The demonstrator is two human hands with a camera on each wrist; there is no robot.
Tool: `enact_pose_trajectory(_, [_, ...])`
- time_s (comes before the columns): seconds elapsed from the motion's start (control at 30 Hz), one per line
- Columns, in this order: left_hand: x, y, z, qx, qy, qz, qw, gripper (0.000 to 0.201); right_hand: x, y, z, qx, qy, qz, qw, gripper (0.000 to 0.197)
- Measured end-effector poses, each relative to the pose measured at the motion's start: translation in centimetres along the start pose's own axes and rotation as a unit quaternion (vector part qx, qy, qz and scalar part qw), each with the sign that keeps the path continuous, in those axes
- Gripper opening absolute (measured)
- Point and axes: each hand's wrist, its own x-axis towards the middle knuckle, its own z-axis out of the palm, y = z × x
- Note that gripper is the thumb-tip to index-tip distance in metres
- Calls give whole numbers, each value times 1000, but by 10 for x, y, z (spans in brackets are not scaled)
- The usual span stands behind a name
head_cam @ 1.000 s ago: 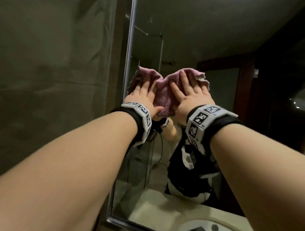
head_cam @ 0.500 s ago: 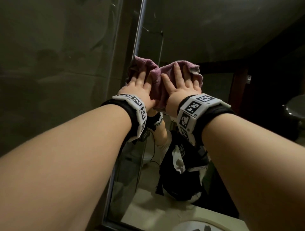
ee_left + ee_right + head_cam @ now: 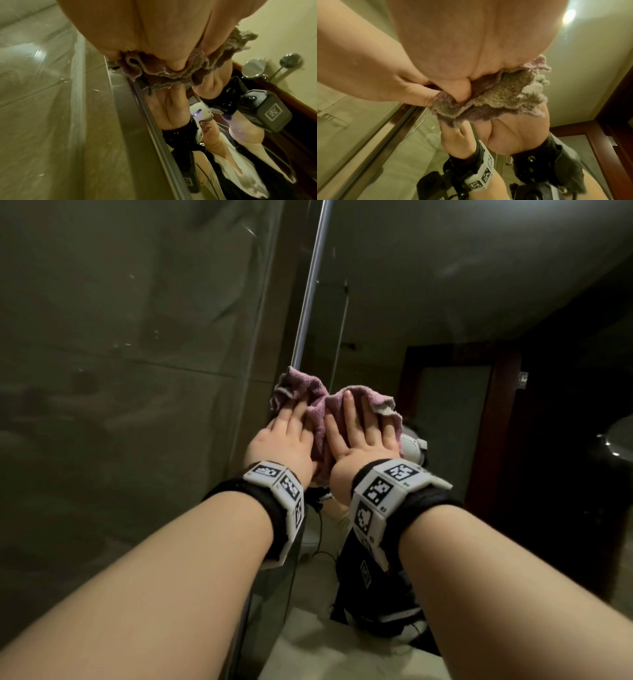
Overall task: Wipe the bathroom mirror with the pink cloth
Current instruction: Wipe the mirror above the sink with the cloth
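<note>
With both palms flat, fingers straight, pressing the pink cloth (image 3: pixel 320 419) onto the mirror (image 3: pixel 445 302), left hand (image 3: pixel 284 440) sat nearest the left frame (image 3: pixel 310 292); right hand (image 3: pixel 359 436) beside it, unwiped glass rightward.

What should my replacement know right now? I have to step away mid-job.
Left hand: fingers flat, pressing the pink cloth against the mirror.
Right hand: the same, beside the left, fingers spread on the cloth.
Cloth: bunched under both palms, by the mirror's left edge next to the metal frame.
Done: wiping is under way; how much glass is clean cannot be told.
Left: probably the rest of the mirror, to the right and below.
</note>
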Motion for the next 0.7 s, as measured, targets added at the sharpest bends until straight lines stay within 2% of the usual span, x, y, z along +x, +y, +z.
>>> enact_pose_trajectory(0.4, [-32, -2, 31, 56, -40, -16, 998, 66, -12, -24, 42, 8, 8, -16, 1000, 82])
enact_pose_trajectory(0.6, [-59, -9, 61, 95, -100, -2, 990, 65, -32, -45, 76, 5, -22, -36, 999, 84])
enact_pose_trajectory(0.7, [-68, -8, 71, 104, -89, 4, 991, 64, -38, -49, 88, 7, -24, -43, 999, 83])
